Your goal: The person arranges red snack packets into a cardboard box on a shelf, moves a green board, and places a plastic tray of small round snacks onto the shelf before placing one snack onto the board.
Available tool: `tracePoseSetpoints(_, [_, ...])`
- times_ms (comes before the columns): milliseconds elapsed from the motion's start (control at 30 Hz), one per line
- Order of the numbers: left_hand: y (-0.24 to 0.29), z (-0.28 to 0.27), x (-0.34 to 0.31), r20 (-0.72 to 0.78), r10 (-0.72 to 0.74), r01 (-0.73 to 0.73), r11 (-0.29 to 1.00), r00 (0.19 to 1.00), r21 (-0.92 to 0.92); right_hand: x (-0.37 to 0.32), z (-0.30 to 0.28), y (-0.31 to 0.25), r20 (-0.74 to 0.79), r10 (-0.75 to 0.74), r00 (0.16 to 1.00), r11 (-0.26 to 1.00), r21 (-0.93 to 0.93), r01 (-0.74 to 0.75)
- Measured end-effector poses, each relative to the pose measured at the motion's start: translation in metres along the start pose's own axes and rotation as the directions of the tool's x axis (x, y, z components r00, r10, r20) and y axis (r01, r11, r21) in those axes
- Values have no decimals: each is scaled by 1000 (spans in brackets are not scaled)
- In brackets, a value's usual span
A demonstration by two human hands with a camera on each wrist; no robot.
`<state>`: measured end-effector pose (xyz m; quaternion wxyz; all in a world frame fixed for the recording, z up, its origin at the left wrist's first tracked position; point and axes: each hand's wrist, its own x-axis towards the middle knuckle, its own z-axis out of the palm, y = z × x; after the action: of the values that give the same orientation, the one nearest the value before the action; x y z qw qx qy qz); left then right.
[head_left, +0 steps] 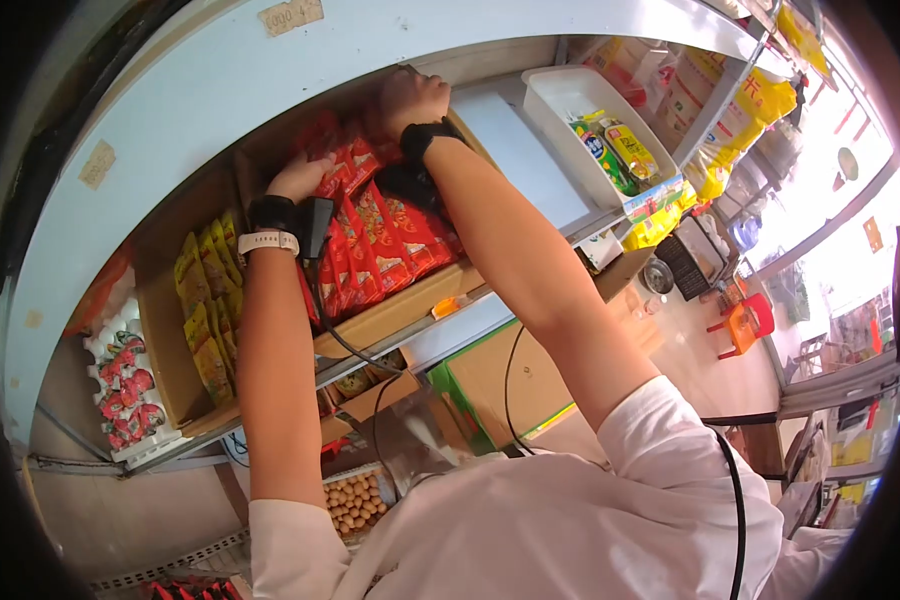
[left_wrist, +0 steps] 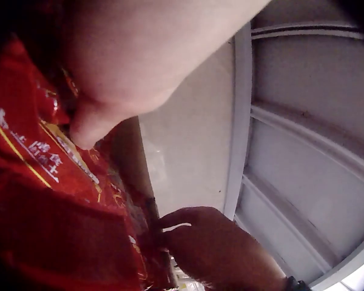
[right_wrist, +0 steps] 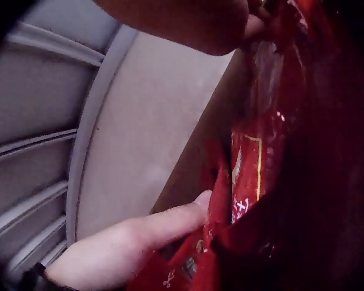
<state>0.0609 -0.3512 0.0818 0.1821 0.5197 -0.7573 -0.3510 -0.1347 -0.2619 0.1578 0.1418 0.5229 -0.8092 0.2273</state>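
Observation:
Glossy red packets (head_left: 375, 235) with pale printing stand packed in rows in an open cardboard box (head_left: 400, 310) on a shelf. My left hand (head_left: 300, 178) reaches into the box's back left part and grips a red packet (right_wrist: 217, 203); its thumb lies along the packet and the other fingers are hidden. At the back right, by the box's rim, my right hand (head_left: 418, 98) has its fingers bent. Thumb and forefinger of that right hand (left_wrist: 212, 245) come together on red wrapping at the edge of the packets. Both wrists wear black camera straps.
Yellow packets (head_left: 208, 300) fill the box's left part. A white tray (head_left: 545, 100) with green and yellow packs stands to the right. Red-wrapped items sit in a white egg tray (head_left: 95, 350) at left. A pale shelf beam (head_left: 170, 110) crosses beyond the hands; cables hang below.

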Motion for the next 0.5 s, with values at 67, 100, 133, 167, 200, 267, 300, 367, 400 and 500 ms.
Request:
tracePoseSetpoints(67, [39, -5, -33, 9, -34, 34, 999, 999, -18, 8, 8, 3, 18, -35, 999, 999, 39, 34])
tracePoseSetpoints(100, [44, -4, -35, 22, -36, 36, 999, 999, -20, 14, 14, 9, 69, -71, 995, 995, 77, 65])
tracePoseSetpoints(133, [45, -6, -36, 29, -44, 44, 999, 999, -25, 19, 16, 13, 121, -117, 986, 988, 118, 103])
tracePoseSetpoints(167, [46, -6, -41, 31, -58, 59, 998, 998, -33, 11, -5, 12, 160, -117, 980, 962, 265, 71])
tracePoseSetpoints(200, [69, -11, -66, 81, -32, 39, 995, 996, -87, 7, -24, 14, 255, -115, 960, 930, 367, 14])
tracePoseSetpoints(267, [60, -10, -56, 53, -159, 163, 983, 986, -86, 32, 18, 26, 122, -200, 972, 844, 525, 108])
tracePoseSetpoints(300, [67, -12, -65, 74, -109, 115, 989, 991, -87, 31, 20, 27, 34, -179, 983, 828, 546, 132])
tracePoseSetpoints(367, [69, -15, -65, 67, -94, 97, 994, 993, -40, 39, 33, 30, 2, -237, 972, 802, 565, 194])
tracePoseSetpoints(400, [64, -13, -59, 55, -108, 110, 993, 993, -30, 43, 39, 32, 6, -258, 966, 803, 557, 211])
tracePoseSetpoints(500, [24, -4, -17, 98, -69, 77, 994, 993, -78, 47, 48, 30, 25, -308, 951, 840, 475, 260])
